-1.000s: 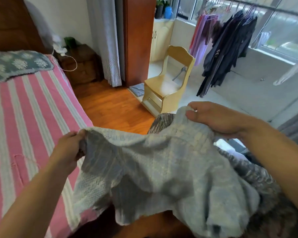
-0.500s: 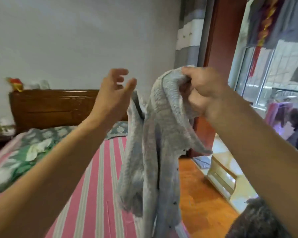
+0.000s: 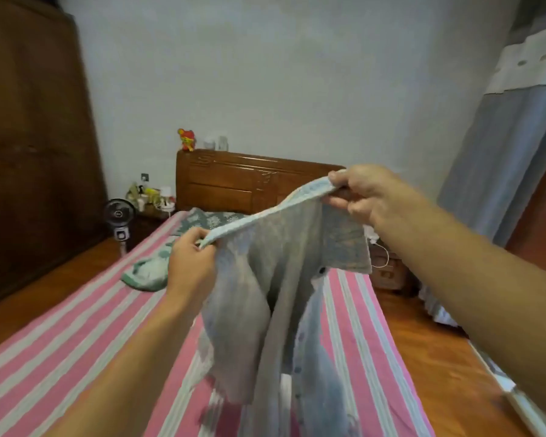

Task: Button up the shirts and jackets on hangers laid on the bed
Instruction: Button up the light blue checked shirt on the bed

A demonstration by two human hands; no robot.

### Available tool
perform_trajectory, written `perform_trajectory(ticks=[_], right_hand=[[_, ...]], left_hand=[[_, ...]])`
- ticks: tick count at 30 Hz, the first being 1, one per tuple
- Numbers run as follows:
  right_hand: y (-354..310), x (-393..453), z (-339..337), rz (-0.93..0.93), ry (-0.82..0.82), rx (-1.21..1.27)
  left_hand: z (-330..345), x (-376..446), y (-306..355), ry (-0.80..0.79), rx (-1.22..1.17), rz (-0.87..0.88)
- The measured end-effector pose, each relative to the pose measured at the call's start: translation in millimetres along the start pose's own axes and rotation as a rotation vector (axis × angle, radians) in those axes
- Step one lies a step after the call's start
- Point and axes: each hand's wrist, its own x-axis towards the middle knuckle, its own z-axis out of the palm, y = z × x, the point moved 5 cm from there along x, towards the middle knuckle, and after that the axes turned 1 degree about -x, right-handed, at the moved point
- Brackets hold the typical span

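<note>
A pale grey-blue checked shirt [image 3: 284, 294] hangs in the air over the bed [image 3: 76, 342], which has a pink and white striped cover. My left hand [image 3: 191, 263] grips the shirt's top edge at the left. Higher up on the right, my right hand [image 3: 363, 193] pinches the same edge near the collar. The fabric is stretched between the two hands and the rest droops down to the mattress. A dark button [image 3: 321, 270] and a row of small buttons show along the front edge. No hanger is visible.
A green and white floral quilt [image 3: 148, 272] lies crumpled near the pillow end, below the wooden headboard [image 3: 234, 181]. A small fan [image 3: 119, 216] stands on the floor at the left by a dark wardrobe [image 3: 29, 152]. Wooden floor runs along both sides of the bed.
The view swung from the window side round to the bed. My left hand, open in the air half a second ago, now grips the shirt, which is spread between both hands.
</note>
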Motion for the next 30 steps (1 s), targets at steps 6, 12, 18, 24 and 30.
perform_trajectory(ticks=[6, 12, 18, 24, 30], right_hand=[[69, 42, 30, -0.216, 0.041, -0.458], [254, 31, 77, -0.317, -0.384, -0.626], [422, -28, 110, 0.162, -0.829, -0.766], [416, 3, 127, 0.529, -0.396, -0.169], [260, 1, 149, 0.231, -0.366, 0.262]], left_hand=[[-73, 54, 51, 0.069, 0.327, 0.227], [-92, 78, 23, 0.128, 0.8, 0.207], [-97, 99, -17, -0.099, 0.499, -0.13], [-173, 143, -48, -0.441, 0.493, -0.398], [-267, 141, -134, -0.643, 1.286, -0.375]])
